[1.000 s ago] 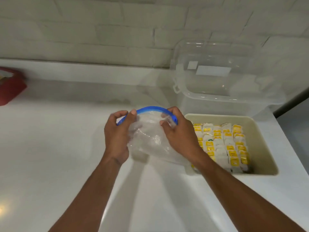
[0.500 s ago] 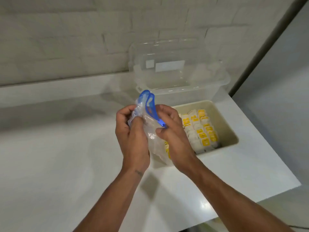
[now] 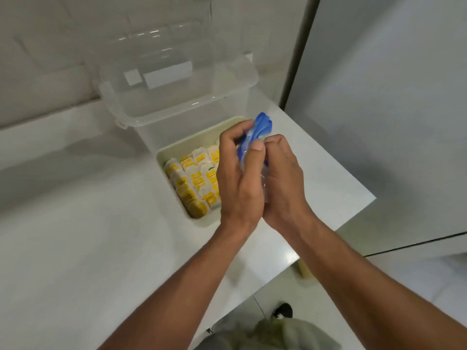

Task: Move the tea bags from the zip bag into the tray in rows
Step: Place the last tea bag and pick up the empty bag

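Observation:
The clear zip bag [image 3: 260, 127] with its blue seal is crumpled small and pressed between both palms; only the blue strip sticks out above my fingers. My left hand [image 3: 237, 178] and my right hand [image 3: 283, 178] are both closed on it, held above the right part of the beige tray [image 3: 174, 150]. White and yellow tea bags [image 3: 194, 180] lie in rows in the tray. My hands hide the tray's right half.
A clear plastic storage box [image 3: 174, 79] stands just behind the tray, against the white brick wall. The white counter [image 3: 75, 236] ends close to the tray's right side. A grey panel [image 3: 379, 97] rises to the right. Floor and a shoe [image 3: 284, 310] show below.
The bag has been squeezed from an open loop into a tight wad between my hands. My hands have come together and shifted right over the tray. The view has swung right and down.

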